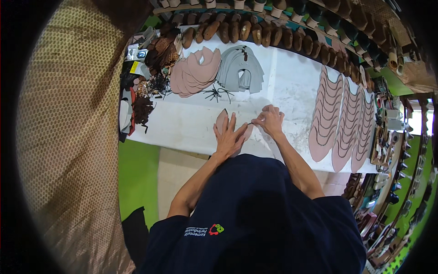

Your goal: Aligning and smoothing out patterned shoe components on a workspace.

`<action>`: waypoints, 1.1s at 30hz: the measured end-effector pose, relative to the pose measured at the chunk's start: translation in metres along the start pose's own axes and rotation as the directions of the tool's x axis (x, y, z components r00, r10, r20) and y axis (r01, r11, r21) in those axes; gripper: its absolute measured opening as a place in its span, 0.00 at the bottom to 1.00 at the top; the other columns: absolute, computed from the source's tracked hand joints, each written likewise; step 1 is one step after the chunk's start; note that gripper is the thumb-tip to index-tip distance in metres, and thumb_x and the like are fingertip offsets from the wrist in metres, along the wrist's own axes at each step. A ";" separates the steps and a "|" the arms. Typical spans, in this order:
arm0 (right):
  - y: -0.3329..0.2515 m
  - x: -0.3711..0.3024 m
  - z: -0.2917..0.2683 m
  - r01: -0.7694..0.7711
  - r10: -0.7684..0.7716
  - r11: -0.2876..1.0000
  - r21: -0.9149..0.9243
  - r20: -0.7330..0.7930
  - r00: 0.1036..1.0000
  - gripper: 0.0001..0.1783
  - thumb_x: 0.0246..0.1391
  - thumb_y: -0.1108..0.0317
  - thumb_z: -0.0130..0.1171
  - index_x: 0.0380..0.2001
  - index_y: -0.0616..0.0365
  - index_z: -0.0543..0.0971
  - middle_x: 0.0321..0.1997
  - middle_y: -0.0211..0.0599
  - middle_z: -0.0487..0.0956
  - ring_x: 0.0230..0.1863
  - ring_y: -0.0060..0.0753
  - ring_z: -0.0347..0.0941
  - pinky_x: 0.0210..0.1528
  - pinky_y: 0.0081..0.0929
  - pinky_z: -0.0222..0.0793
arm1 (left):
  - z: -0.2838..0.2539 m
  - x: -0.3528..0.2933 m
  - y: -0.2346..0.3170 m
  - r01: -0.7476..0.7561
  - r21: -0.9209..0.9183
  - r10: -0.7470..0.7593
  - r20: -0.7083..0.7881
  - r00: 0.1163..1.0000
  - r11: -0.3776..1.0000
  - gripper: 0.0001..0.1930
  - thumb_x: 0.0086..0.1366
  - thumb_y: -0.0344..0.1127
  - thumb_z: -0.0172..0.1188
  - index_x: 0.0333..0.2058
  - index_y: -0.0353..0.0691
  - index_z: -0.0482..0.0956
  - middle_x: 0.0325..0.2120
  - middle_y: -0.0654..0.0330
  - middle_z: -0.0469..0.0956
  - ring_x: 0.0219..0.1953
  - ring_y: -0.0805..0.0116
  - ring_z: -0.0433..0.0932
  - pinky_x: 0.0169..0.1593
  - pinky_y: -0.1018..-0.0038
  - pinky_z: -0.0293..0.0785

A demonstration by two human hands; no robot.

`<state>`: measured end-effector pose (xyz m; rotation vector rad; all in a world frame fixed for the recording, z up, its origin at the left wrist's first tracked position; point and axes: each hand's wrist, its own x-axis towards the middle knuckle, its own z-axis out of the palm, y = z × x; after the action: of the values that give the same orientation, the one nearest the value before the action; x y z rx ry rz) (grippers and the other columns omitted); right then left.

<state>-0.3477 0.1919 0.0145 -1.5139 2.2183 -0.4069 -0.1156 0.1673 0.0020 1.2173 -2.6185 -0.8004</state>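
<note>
On the white table in front of me lies a pink shoe-upper piece (221, 119), partly hidden by my left hand (228, 137). That hand lies over it with fingers spread, its index fingertip close to a short black cord (250, 123). My right hand (270, 120) has its thumb and finger pinched at the cord's other end, just to the right. The remaining fingers of this hand are curled. Further up the table, several black cords (218, 93) sit in a small loose bundle.
Behind the hands are a pink stack (196, 73) and a grey stack (239, 68) of cut pieces. Rows of overlapping pink pieces (326, 114) lie at right. Brown shoe lasts (246, 31) line the far edge. Mixed supplies (146, 105) crowd the left end, beside a patterned curtain (68, 114).
</note>
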 end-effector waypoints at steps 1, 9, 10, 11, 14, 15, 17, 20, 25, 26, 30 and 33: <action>0.004 0.000 -0.001 -0.004 0.004 1.000 0.000 -0.004 1.000 0.10 0.52 0.55 0.74 0.29 0.49 0.90 0.52 0.25 0.78 0.60 0.37 0.69 0.62 0.53 0.58 | -0.004 0.000 -0.002 -0.005 0.001 0.005 0.001 1.000 1.000 0.26 0.70 0.47 0.62 0.66 0.64 0.78 0.82 0.51 0.44 0.82 0.42 0.40 0.69 0.18 0.34; 0.011 -0.050 0.019 0.455 -0.467 0.884 -0.103 -0.191 0.864 0.11 0.64 0.63 0.64 0.48 0.49 0.87 0.53 0.29 0.82 0.59 0.41 0.72 0.61 0.45 0.62 | -0.019 -0.038 -0.031 0.112 0.047 -0.107 -0.086 0.990 0.993 0.23 0.71 0.45 0.63 0.64 0.59 0.80 0.81 0.51 0.47 0.82 0.45 0.42 0.70 0.20 0.32; 0.009 -0.053 0.021 0.456 -0.467 0.884 -0.102 -0.191 0.863 0.11 0.64 0.63 0.64 0.48 0.49 0.87 0.53 0.29 0.82 0.59 0.41 0.72 0.61 0.45 0.62 | -0.018 -0.041 -0.033 0.107 0.052 -0.104 -0.055 0.993 0.993 0.23 0.71 0.46 0.63 0.64 0.58 0.81 0.81 0.51 0.47 0.82 0.45 0.42 0.70 0.21 0.31; 0.006 -0.054 0.024 0.445 -0.458 0.889 -0.110 -0.203 0.865 0.12 0.64 0.63 0.64 0.49 0.48 0.87 0.53 0.28 0.82 0.59 0.40 0.72 0.62 0.45 0.62 | -0.016 -0.044 -0.033 0.109 0.054 -0.106 -0.057 0.993 0.993 0.23 0.71 0.46 0.63 0.64 0.58 0.81 0.81 0.51 0.47 0.82 0.45 0.42 0.70 0.21 0.31; 0.004 -0.054 0.026 0.413 -0.427 0.904 -0.112 -0.212 0.879 0.13 0.63 0.63 0.65 0.49 0.48 0.87 0.52 0.26 0.81 0.59 0.37 0.72 0.62 0.44 0.62 | -0.010 -0.045 -0.029 0.050 0.084 -0.046 -0.052 0.998 0.995 0.22 0.72 0.46 0.63 0.63 0.61 0.81 0.81 0.50 0.47 0.82 0.44 0.42 0.69 0.20 0.31; 0.005 -0.054 0.025 0.390 -0.404 0.915 -0.106 -0.208 0.891 0.13 0.62 0.63 0.65 0.49 0.48 0.87 0.52 0.25 0.81 0.59 0.36 0.72 0.63 0.44 0.62 | -0.007 -0.043 -0.024 0.012 0.084 -0.009 -0.034 0.999 0.996 0.22 0.72 0.46 0.62 0.63 0.63 0.81 0.81 0.50 0.48 0.82 0.44 0.42 0.69 0.20 0.31; 0.007 -0.052 0.023 0.377 -0.392 0.920 -0.110 -0.200 0.898 0.12 0.63 0.63 0.65 0.49 0.47 0.87 0.52 0.24 0.81 0.58 0.35 0.72 0.62 0.43 0.62 | -0.003 -0.035 -0.017 -0.058 0.112 0.060 -0.007 0.998 0.992 0.21 0.73 0.48 0.61 0.64 0.66 0.81 0.81 0.51 0.48 0.81 0.42 0.42 0.69 0.19 0.32; 0.008 -0.047 0.022 0.377 -0.392 0.919 -0.117 -0.172 0.904 0.12 0.64 0.62 0.64 0.48 0.46 0.87 0.51 0.24 0.82 0.58 0.35 0.73 0.62 0.42 0.63 | 0.003 -0.016 -0.006 -0.056 0.096 0.056 0.008 0.998 0.994 0.23 0.74 0.49 0.60 0.65 0.68 0.79 0.81 0.52 0.46 0.81 0.42 0.42 0.68 0.18 0.33; 0.007 -0.042 0.023 0.414 -0.434 0.899 -0.144 -0.156 0.887 0.10 0.63 0.63 0.62 0.46 0.46 0.87 0.50 0.23 0.82 0.57 0.33 0.73 0.62 0.40 0.63 | 0.007 0.007 0.003 -0.105 0.159 0.108 -0.006 0.994 0.982 0.28 0.71 0.44 0.59 0.69 0.68 0.75 0.81 0.53 0.45 0.82 0.43 0.41 0.70 0.19 0.33; 0.006 -0.040 0.025 0.433 -0.453 0.889 -0.148 -0.153 0.878 0.10 0.63 0.63 0.62 0.45 0.46 0.87 0.49 0.23 0.82 0.57 0.33 0.73 0.62 0.39 0.64 | 0.007 0.008 0.003 -0.094 0.169 0.094 0.008 0.996 0.981 0.28 0.70 0.44 0.59 0.69 0.68 0.74 0.82 0.54 0.44 0.82 0.44 0.41 0.70 0.19 0.33; 0.008 -0.037 0.027 0.434 -0.451 0.890 -0.140 -0.128 0.883 0.10 0.63 0.63 0.62 0.44 0.48 0.88 0.50 0.23 0.83 0.56 0.34 0.74 0.60 0.38 0.66 | 0.008 0.009 0.005 -0.089 0.170 0.086 0.023 0.996 0.981 0.30 0.69 0.44 0.58 0.70 0.66 0.73 0.82 0.54 0.44 0.82 0.44 0.41 0.70 0.19 0.32; 0.008 -0.036 0.029 0.409 -0.414 0.910 -0.069 -0.157 0.896 0.10 0.64 0.62 0.62 0.43 0.49 0.88 0.48 0.24 0.84 0.54 0.35 0.75 0.59 0.38 0.67 | 0.009 0.010 0.005 -0.093 0.175 0.093 0.008 0.996 0.980 0.30 0.69 0.44 0.59 0.70 0.66 0.73 0.82 0.53 0.45 0.82 0.43 0.41 0.70 0.19 0.32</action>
<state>-0.3288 0.2280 -0.0077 -2.0434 2.0198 -0.6490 -0.1283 0.1665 -0.0043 1.1244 -2.7710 -0.5637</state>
